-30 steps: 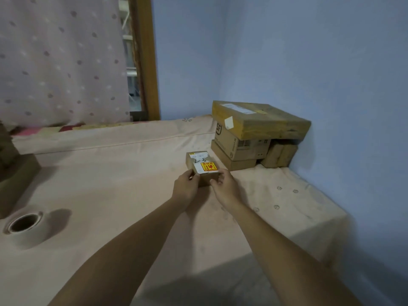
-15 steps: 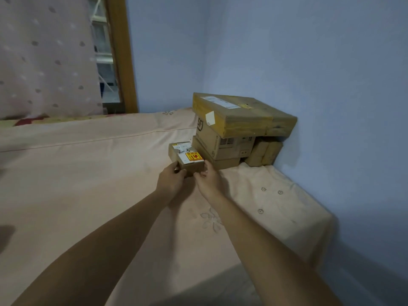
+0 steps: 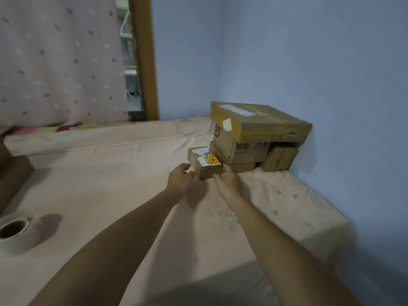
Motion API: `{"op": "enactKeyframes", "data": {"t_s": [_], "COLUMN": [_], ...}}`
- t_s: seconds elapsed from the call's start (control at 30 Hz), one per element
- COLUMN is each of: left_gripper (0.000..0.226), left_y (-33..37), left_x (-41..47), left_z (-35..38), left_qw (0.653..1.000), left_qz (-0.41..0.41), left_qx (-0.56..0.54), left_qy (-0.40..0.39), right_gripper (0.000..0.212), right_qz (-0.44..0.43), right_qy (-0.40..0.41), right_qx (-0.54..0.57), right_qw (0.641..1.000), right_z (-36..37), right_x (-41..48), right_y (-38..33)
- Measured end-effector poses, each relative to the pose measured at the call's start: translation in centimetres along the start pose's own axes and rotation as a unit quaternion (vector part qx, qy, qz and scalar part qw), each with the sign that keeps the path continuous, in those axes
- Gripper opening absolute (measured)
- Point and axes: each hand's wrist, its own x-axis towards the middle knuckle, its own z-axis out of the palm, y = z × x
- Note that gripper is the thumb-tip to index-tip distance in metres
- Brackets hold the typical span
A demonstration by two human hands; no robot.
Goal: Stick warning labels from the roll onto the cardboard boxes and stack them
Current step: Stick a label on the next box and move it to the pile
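At the far left the label roll [image 3: 15, 235] lies on the bed sheet [image 3: 110, 184], its near side cut off by the frame edge. A wide stretch of bare sheet runs between it and my forearms. My left hand [image 3: 180, 180] sits at the near left corner of the small box [image 3: 204, 162] with fingers loosely curled and thumb raised. I cannot tell if it touches the cardboard. The box rests flat on the sheet with a yellow warning label [image 3: 211, 160] on top, its print too small to read. My right hand [image 3: 228, 183] has its thumb at the near right corner, and its fingers are hidden, so the grip is unclear. The box's far right side stands just beside the stack of boxes [image 3: 254, 133], which fills the corner against the blue wall [image 3: 331, 85]
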Motion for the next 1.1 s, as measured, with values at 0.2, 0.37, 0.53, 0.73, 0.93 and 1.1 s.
{"op": "enactKeyframes", "data": {"t_s": [0.2,0.37,0.53,0.73,0.93,1.1], "left_gripper": [0.043,0.050,0.055,0.056,0.045,0.048], "left_y": [1.0,1.3,-0.5,-3.5,-5.7,-6.9], "left_x": [-1.9,-4.5,-7.6,-11.5,-15.1,-15.9], "left_z": [-5.0,-11.1,-19.6,-30.2,-40.0,-46.9], "left_qw": [0.990,0.940,0.900,0.872,0.844,0.828], "left_qz": [0.049,0.106,0.093,0.046,-0.019,-0.066], "left_qx": [0.133,0.323,0.418,0.470,0.511,0.520], "left_qy": [-0.022,0.010,0.077,0.130,0.164,0.200], "right_gripper": [0.046,0.051,0.064,0.066,0.065,0.061], "right_qz": [-0.079,-0.160,-0.234,-0.309,-0.399,-0.447], "right_qy": [-0.029,-0.076,-0.132,-0.170,-0.187,-0.190], "right_qx": [-0.134,-0.232,-0.311,-0.333,-0.371,-0.371], "right_qw": [0.987,0.956,0.911,0.875,0.817,0.792], "right_z": [-0.5,1.9,6.6,13.7,20.5,25.1], "right_x": [-2.3,-5.1,-9.3,-14.6,-18.7,-20.8], "right_y": [-2.9,-7.4,-12.7,-19.2,-25.2,-30.1]}}
